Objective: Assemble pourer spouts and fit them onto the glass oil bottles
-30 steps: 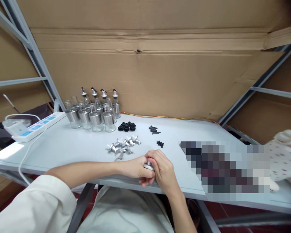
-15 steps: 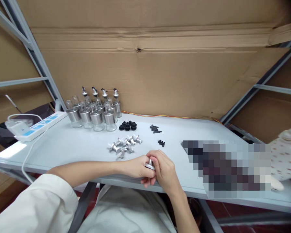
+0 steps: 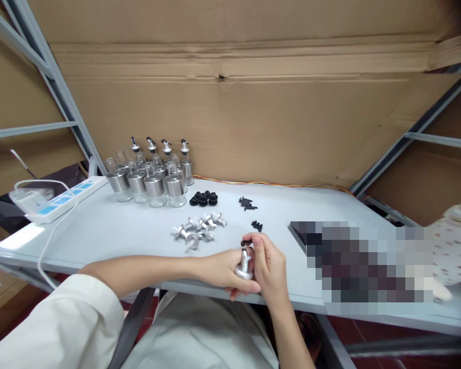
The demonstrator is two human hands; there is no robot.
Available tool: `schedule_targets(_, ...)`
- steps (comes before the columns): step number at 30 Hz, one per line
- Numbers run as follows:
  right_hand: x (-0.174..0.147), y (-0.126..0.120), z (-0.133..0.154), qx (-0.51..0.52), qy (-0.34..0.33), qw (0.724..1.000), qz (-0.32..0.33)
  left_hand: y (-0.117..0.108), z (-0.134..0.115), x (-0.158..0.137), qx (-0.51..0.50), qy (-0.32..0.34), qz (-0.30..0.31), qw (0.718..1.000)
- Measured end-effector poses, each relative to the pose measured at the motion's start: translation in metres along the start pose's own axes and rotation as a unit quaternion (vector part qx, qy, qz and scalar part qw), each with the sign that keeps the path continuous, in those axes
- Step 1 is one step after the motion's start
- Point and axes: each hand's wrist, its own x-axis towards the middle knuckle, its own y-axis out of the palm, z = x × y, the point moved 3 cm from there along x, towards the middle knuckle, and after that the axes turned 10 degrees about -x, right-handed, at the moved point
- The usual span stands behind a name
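Right hand (image 3: pixel 272 266) has been opening off the silver pourer head (image 3: pixel 245 271) since the last frame — its body and spout are now showing, where mostly the round base was visible. Left hand (image 3: pixel 225 269) is gripping the pourer head around its base, thumb lying across the front, and is holding it just above the surface's (image 3: pixel 138 238) near edge. Right hand is pinching a small black piece (image 3: pixel 247 242) between thumb and index finger, right over the pourer's black tip; can't tell if they're touching. Its other fingers are curling beside the left hand. Loose pourer heads (image 3: pixel 192 241) are lying in a cluster to the left, with black stoppers (image 3: pixel 203 199) sitting behind them. Black levers (image 3: pixel 249 208) are lying farther back, small black caps (image 3: pixel 257 225) nearer the hands. Bottles (image 3: pixel 155 188) are standing at back left — four in the rear row are wearing pourers. Power strip (image 3: pixel 69 197) is sitting left of them.
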Motion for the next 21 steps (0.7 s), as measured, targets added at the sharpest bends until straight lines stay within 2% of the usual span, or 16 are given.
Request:
schedule_targets(3, 0.02, -0.016, 0.007, -0.055, -0.022, 0.997, -0.045, -0.003, -0.003, 0.001, -0.041, 0.005, -0.026, 0.999)
schedule_targets(5, 0.048, -0.024, 0.014, -0.096, -0.038, 0.995, 0.012, -0.006, -0.003, 0.003, -0.077, 0.022, -0.036, 0.996)
schedule_targets(7, 0.083, -0.027, 0.019, -0.18, -0.034, 0.979, 0.089, -0.009, -0.002, 0.004, -0.116, 0.039, -0.052, 0.991)
schedule_targets(8, 0.1, -0.026, 0.019, -0.24, -0.019, 0.962, 0.132, -0.011, -0.001, 0.005, -0.136, 0.041, -0.062, 0.988)
schedule_targets(10, 0.13, -0.016, 0.011, -0.344, 0.022, 0.909, 0.236, -0.013, 0.001, 0.006, -0.174, 0.036, -0.077, 0.981)
schedule_targets(12, 0.148, -0.004, -0.001, -0.367, 0.056, 0.881, 0.294, -0.015, 0.002, 0.007, -0.205, 0.031, -0.079, 0.975)
schedule_targets(16, 0.15, 0.018, -0.033, -0.386, 0.097, 0.843, 0.361, -0.016, 0.004, 0.007, -0.212, 0.041, -0.086, 0.973)
schedule_targets(21, 0.143, 0.023, -0.049, -0.409, 0.082, 0.841, 0.344, -0.019, 0.003, 0.006, -0.158, 0.076, -0.168, 0.97)
